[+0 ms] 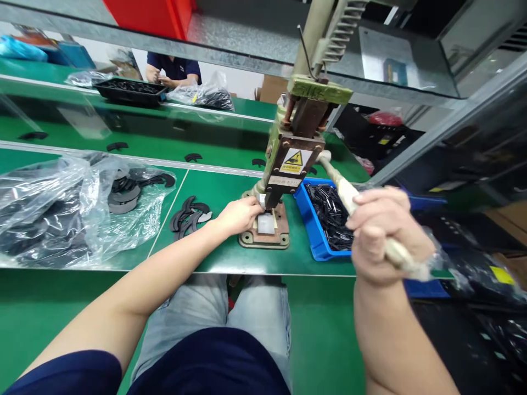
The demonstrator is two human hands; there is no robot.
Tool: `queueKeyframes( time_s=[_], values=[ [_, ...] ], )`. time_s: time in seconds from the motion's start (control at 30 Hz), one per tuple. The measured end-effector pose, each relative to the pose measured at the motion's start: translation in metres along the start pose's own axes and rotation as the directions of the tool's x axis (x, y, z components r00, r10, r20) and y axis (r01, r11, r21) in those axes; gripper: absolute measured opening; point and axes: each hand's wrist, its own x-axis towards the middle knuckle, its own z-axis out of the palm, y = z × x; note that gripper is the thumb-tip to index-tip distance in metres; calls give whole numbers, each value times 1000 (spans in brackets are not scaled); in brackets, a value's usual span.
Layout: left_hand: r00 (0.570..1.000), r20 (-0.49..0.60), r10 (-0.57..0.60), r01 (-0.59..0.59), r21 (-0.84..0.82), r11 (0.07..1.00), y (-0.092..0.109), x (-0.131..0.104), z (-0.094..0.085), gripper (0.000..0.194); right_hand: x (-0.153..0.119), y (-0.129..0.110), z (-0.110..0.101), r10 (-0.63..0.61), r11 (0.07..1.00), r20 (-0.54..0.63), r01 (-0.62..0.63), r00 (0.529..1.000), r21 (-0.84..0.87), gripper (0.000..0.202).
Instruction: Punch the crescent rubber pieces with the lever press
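Note:
A green hand-operated arbor press [288, 148] stands on the green bench, with a yellow warning label on its front. My right hand [381, 233] is wrapped around the press's lever [343, 189], which slants down to the right and is covered in pale wrapping. My left hand [241, 215] is at the press base, its fingers closed together beside the ram [274, 196]. Whatever these fingertips hold is hidden. In front of them a light metal block [266, 223] sits on the base plate. Left of the press lies a small pile of curved black parts [187, 219].
A blue bin [315, 241] of small black parts stands right of the press. At left is a clear plastic bag [78, 219] of curved parts. Single curved parts [193, 157] lie on the strip behind. Across it, a person [175, 71] sits near a black tray [129, 93].

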Motion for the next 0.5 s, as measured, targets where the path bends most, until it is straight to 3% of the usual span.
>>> queueKeyframes(
  time_s=[0.1,0.23,0.3,0.37,0.43,0.5],
  values=[
    [1000,-29,-9,7,-46,999,4,-1,2,34,-38,3,16,-39,995,-146,51,988,80,40],
    [997,-67,-25,17,-114,993,1,-12,-5,33,-47,11,41,-27,991,-378,76,926,114,47],
    [993,-85,-78,70,-94,993,-14,-27,-16,32,-43,14,49,-20,987,-445,88,895,132,53],
    [974,-100,-202,201,-26,979,-41,-48,-35,31,-41,15,53,-5,987,-467,80,884,140,58],
    [905,-97,-413,420,64,905,-75,-69,-56,33,-40,16,55,-4,985,-502,89,865,146,61],
    [785,-12,-620,616,129,777,-109,-86,-76,42,-40,18,59,-2,983,-540,101,842,154,64]
  ],
)
